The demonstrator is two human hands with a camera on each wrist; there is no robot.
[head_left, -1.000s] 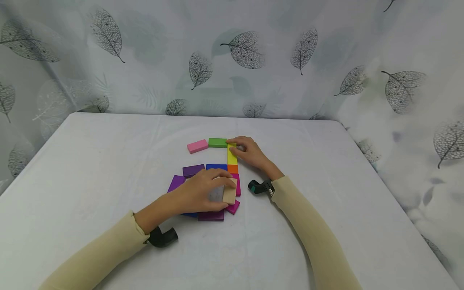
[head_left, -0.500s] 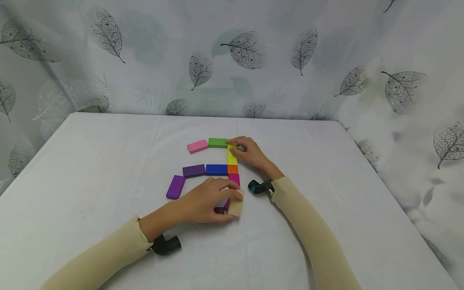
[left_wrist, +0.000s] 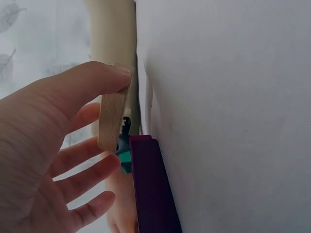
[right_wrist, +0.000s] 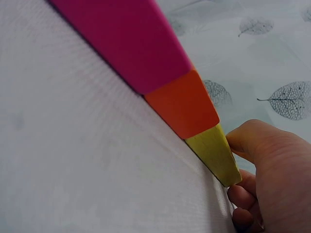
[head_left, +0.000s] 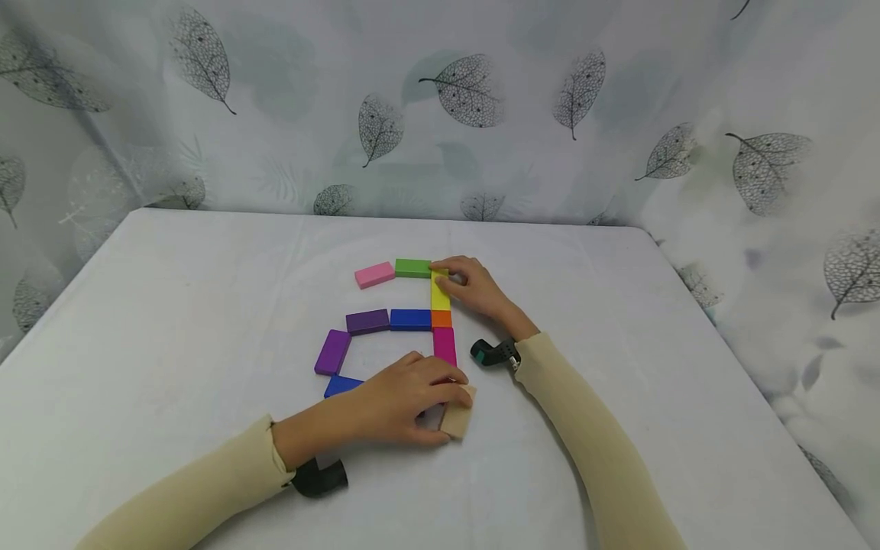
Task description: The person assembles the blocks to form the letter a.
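My left hand point(head_left: 406, 401) pinches a plain wooden block point(head_left: 457, 412) between thumb and fingers. In the left wrist view this wooden block point(left_wrist: 111, 119) is held above the table, beside a dark purple block point(left_wrist: 153, 187) lying there. My right hand point(head_left: 477, 289) stays at the far end of the yellow block point(head_left: 440, 294), its thumb on the block and its fingers curled at the end, near the green block point(head_left: 412, 268). An orange block point(head_left: 441, 318) and a magenta block point(head_left: 444, 346) continue the row toward me. The left hand hides the near blocks.
Left of the row lie a blue block point(head_left: 410, 320), a dark purple block point(head_left: 367, 321), a violet block point(head_left: 333, 352) and another blue block point(head_left: 341, 385). A pink block point(head_left: 374, 275) touches the green one. White cloth covers the table point(head_left: 206, 305); a leaf-patterned curtain hangs behind.
My left hand has moved toward me and to the right with the wooden block, uncovering the blue, dark purple and violet blocks. The right hand has stayed at the yellow block.
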